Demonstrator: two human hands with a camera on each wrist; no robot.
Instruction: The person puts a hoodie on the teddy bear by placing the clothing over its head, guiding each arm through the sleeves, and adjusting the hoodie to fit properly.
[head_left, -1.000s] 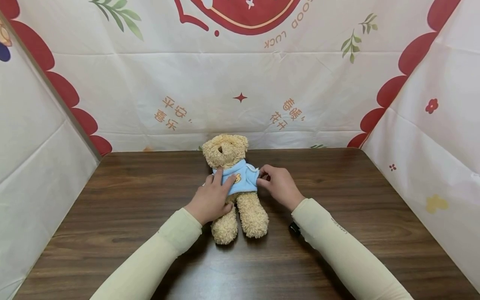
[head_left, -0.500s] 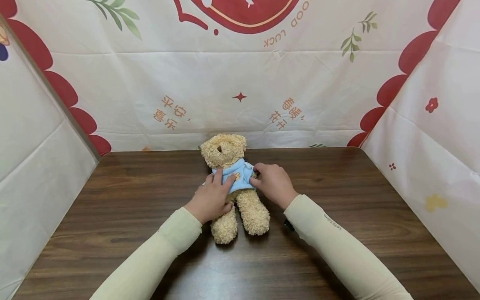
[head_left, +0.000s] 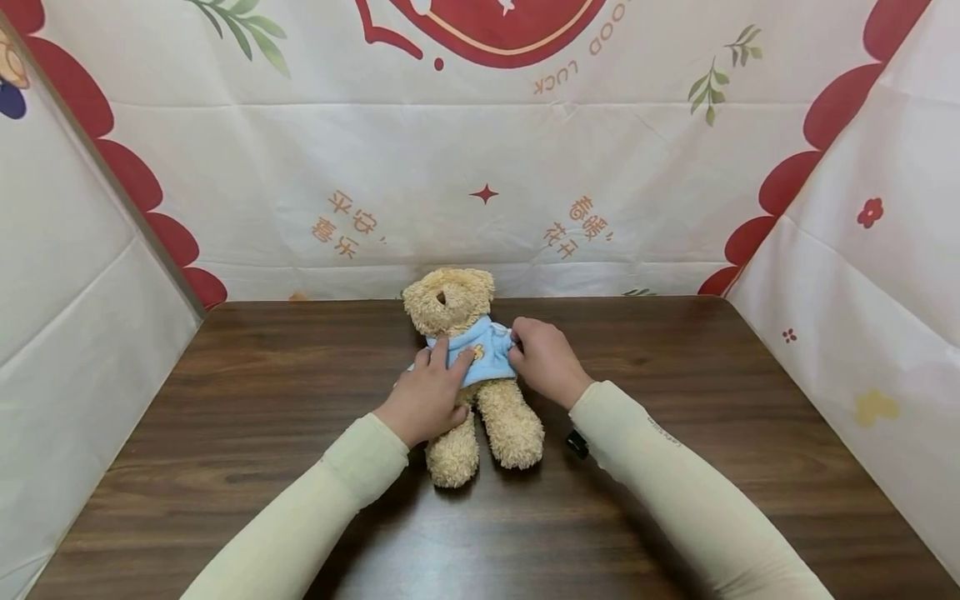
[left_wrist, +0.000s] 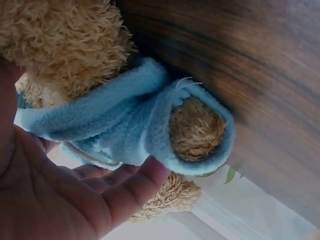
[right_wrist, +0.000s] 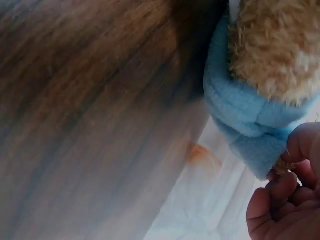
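A tan plush teddy bear (head_left: 450, 304) in a light blue shirt (head_left: 491, 360) lies on its back, legs toward me. My left hand (head_left: 422, 402) rests on its chest and left side, fingers spread and mostly straight. The left wrist view shows those fingers under a blue sleeve (left_wrist: 160, 125), with a furry paw (left_wrist: 196, 131) inside its opening. At the bear's other arm, my right hand (head_left: 549, 358) pinches the sleeve end between thumb and fingers. A bit of tan fur (right_wrist: 284, 167) shows at the pinch in the right wrist view.
The bear lies on a dark wood-grain table (head_left: 300, 367), its head near the back edge. A white printed cloth (head_left: 480, 142) hangs right behind, and further cloth panels (head_left: 862, 333) stand along both sides. A small black object (head_left: 577, 443) sits under the right wrist.
My right hand has shifted slightly inward and up along the sleeve, which looks more bunched. The bear's leg on the right has swung outward a little. My left hand stays on the chest.
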